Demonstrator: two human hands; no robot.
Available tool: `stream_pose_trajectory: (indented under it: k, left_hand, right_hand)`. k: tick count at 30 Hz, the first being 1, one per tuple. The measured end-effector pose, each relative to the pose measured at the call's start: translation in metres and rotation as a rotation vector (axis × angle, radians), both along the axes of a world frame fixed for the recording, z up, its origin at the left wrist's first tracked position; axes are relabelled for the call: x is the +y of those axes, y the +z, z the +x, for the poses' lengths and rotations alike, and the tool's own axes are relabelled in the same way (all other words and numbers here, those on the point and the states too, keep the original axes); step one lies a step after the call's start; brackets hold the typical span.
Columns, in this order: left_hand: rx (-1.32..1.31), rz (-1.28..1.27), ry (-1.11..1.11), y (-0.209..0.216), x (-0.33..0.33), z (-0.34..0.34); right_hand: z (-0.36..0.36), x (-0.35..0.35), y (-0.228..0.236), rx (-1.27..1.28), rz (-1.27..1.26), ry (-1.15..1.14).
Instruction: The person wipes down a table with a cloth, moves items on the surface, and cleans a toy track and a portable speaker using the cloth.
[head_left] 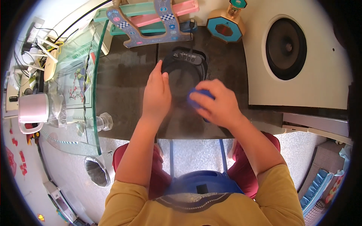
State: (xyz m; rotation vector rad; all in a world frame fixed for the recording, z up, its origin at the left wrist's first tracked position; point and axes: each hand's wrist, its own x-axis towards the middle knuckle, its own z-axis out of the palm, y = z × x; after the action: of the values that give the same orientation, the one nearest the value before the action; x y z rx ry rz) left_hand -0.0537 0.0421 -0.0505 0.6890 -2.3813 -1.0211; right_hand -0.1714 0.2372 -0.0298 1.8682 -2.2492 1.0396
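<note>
A round black device (pixel 183 71) with a dark panel of several small buttons stands on the dark table in front of me. A black cable runs from its far side to a plug (pixel 192 23). My left hand (pixel 157 92) is upright against the device's left side, fingers stretched out and not wrapped round it. Near its right front edge, my right hand (pixel 218 101) has its fingers closed on a blue object (pixel 200 98). That object is blurred and mostly covered, so its kind is unclear.
At the back of the table (pixel 124 75) stand a toy ramp (pixel 149 22) and a gold-and-teal bottle-shaped ornament (pixel 225 25). A white speaker (pixel 260 67) borders the right side. A glass shelf (pixel 85 124) and a pink mug (pixel 34 107) are at the left. Below is a blue stool (pixel 203 180).
</note>
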Motion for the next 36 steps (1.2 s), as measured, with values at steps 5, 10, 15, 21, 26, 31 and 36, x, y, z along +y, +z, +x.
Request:
stream_pose_trajectory:
  k: [5, 10, 15, 21, 26, 31, 36]
  left_hand:
    - [-0.020, -0.004, 0.037, 0.003, 0.005, -0.003]
    - [-0.055, 0.025, 0.031, 0.003, 0.004, -0.001]
    - [-0.056, -0.012, 0.055, 0.002, 0.008, -0.004]
    - [-0.027, 0.003, 0.064, -0.001, 0.006, -0.003]
    - [0.129, -0.072, 0.120, 0.005, 0.006, -0.003]
    - [0.457, -0.319, -0.281, 0.110, 0.046, 0.016]
    - [0.541, 0.017, -0.425, 0.184, 0.096, 0.054]
  right_hand:
    - [-0.017, -0.008, -0.016, -0.082, -0.130, -0.316]
    - [0.009, -0.002, -0.002, 0.004, -0.040, -0.055]
    - [-0.014, -0.008, -0.016, -0.062, -0.155, -0.279]
    - [0.004, -0.004, -0.003, -0.014, -0.063, -0.092]
    - [-0.006, -0.004, -0.008, -0.034, -0.125, -0.138]
    - [-0.010, 0.000, -0.016, -0.034, -0.134, -0.191]
    - [-0.010, -0.007, -0.010, -0.043, -0.133, -0.192]
